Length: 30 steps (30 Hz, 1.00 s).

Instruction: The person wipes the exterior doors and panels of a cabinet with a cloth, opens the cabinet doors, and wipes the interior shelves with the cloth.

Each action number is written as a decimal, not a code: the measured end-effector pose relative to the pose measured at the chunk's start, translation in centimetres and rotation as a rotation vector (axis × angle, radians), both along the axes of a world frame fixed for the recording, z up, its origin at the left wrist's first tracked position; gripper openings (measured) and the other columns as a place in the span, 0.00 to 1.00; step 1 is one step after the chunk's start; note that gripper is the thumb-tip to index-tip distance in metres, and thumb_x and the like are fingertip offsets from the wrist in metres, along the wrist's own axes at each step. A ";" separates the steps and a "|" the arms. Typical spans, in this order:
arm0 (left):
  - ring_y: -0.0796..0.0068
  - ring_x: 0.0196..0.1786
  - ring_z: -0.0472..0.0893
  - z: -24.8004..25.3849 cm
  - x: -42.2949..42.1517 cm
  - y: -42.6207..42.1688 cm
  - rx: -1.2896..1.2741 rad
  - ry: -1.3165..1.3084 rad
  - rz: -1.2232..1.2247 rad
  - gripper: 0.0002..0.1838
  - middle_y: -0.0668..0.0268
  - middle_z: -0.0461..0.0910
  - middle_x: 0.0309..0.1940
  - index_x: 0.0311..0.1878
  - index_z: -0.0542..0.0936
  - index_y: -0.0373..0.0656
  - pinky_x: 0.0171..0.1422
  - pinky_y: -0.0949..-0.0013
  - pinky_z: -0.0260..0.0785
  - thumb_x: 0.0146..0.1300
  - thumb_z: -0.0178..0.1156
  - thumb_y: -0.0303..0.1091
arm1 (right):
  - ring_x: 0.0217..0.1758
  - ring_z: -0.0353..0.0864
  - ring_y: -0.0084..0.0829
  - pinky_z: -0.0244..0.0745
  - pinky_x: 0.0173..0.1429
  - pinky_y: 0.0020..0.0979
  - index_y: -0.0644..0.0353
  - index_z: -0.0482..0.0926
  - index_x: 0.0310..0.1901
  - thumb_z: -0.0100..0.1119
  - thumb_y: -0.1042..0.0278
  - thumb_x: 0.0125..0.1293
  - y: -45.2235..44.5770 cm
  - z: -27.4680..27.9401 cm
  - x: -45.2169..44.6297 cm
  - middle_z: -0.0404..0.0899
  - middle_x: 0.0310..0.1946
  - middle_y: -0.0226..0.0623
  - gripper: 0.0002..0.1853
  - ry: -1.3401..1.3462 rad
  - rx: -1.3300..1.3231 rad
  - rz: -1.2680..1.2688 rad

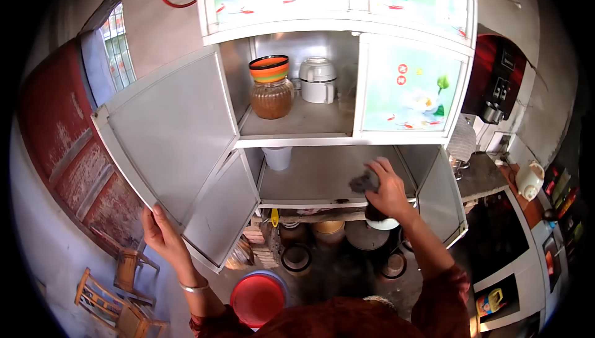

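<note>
A white-framed cabinet (297,141) stands in front of me with several doors open. My left hand (166,239) has its fingers on the lower edge of the open upper left door (170,124). My right hand (389,192) is closed on a dark grey cloth (364,182) over the front of the lower shelf (316,173). A white cup (278,157) sits at the left of that shelf. On the shelf above are a ribbed brown jar (271,99) topped by orange bowls (269,67), and a white lidded mug (318,84).
The lower right door (441,198) stands open near my right forearm. Beneath the cabinet are several pots and jars (367,235) and a red basin (258,299). Wooden chairs (102,301) are at the lower left. A stove counter (483,173) lies to the right.
</note>
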<state>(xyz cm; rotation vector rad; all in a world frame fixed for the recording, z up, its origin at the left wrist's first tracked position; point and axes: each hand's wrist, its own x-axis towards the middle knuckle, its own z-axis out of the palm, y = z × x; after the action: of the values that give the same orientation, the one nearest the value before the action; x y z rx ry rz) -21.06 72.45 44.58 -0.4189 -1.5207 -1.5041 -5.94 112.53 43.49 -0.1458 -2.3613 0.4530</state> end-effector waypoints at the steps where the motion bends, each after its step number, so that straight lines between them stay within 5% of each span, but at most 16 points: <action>1: 0.85 0.34 0.66 0.1 -0.7 -0.4 0.019 -0.016 0.040 0.14 0.73 0.71 0.30 0.43 0.76 0.32 0.39 0.81 0.59 0.72 0.52 0.37 | 0.48 0.76 0.53 0.76 0.50 0.40 0.61 0.72 0.55 0.65 0.77 0.42 -0.5 1.8 -1.5 0.69 0.57 0.45 0.32 0.007 0.101 0.018; 9: 0.79 0.44 0.73 -0.4 -8.2 -3.8 0.096 0.003 0.177 0.21 0.64 0.80 0.44 0.57 0.75 0.30 0.51 0.75 0.67 0.74 0.49 0.39 | 0.44 0.82 0.35 0.78 0.44 0.32 0.63 0.74 0.53 0.60 0.67 0.53 1.6 6.1 -11.8 0.71 0.56 0.41 0.24 -0.628 0.828 -0.433; 10: 0.75 0.51 0.75 -1.1 -9.2 -4.5 0.095 -0.011 0.152 0.21 0.59 0.79 0.51 0.60 0.72 0.29 0.57 0.73 0.66 0.74 0.49 0.37 | 0.46 0.82 0.31 0.76 0.41 0.27 0.64 0.76 0.54 0.54 0.65 0.61 2.1 6.2 -12.2 0.71 0.59 0.40 0.20 -0.748 0.915 -0.445; 13: 0.72 0.60 0.72 -2.4 -10.0 -4.2 0.169 0.060 0.163 0.22 0.56 0.74 0.60 0.64 0.68 0.30 0.65 0.71 0.62 0.73 0.49 0.35 | 0.42 0.80 0.33 0.77 0.39 0.29 0.63 0.79 0.49 0.56 0.68 0.58 1.9 5.1 -11.3 0.73 0.52 0.38 0.17 -0.658 0.962 -0.471; 15: 0.67 0.68 0.65 -1.1 -7.9 -3.3 0.104 0.091 0.147 0.25 0.55 0.63 0.69 0.69 0.61 0.32 0.71 0.66 0.56 0.73 0.48 0.32 | 0.40 0.79 0.34 0.77 0.37 0.30 0.63 0.79 0.44 0.58 0.69 0.55 0.4 5.8 -8.6 0.73 0.48 0.38 0.14 -0.577 0.867 -0.370; 19: 0.61 0.73 0.56 -0.7 -7.7 -2.8 -0.042 0.109 0.180 0.32 0.51 0.55 0.72 0.72 0.53 0.33 0.75 0.61 0.48 0.71 0.53 0.34 | 0.40 0.78 0.37 0.78 0.35 0.32 0.64 0.78 0.36 0.62 0.72 0.46 -2.6 6.2 1.2 0.72 0.43 0.39 0.13 -0.447 0.807 -0.302; 21: 0.58 0.75 0.53 -0.6 -8.1 -2.8 -0.148 0.098 0.260 0.36 0.49 0.51 0.73 0.73 0.50 0.34 0.76 0.59 0.45 0.70 0.55 0.35 | 0.40 0.77 0.38 0.79 0.37 0.34 0.63 0.75 0.40 0.69 0.71 0.38 -3.7 6.7 6.8 0.71 0.46 0.39 0.23 -0.364 0.702 -0.268; 30: 0.54 0.77 0.46 -1.7 -11.1 -5.3 -0.304 0.029 0.375 0.43 0.46 0.43 0.75 0.74 0.45 0.35 0.78 0.58 0.40 0.67 0.59 0.41 | 0.52 0.78 0.48 0.76 0.53 0.40 0.64 0.76 0.46 0.63 0.77 0.39 -0.4 4.4 22.6 0.74 0.57 0.46 0.25 -0.137 0.309 -0.860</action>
<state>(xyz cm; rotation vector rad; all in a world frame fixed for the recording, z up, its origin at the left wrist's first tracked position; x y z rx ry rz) -32.17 67.17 42.88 -0.3063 -1.7013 -0.9784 16.66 112.11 47.84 -1.0103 -2.1999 -0.3419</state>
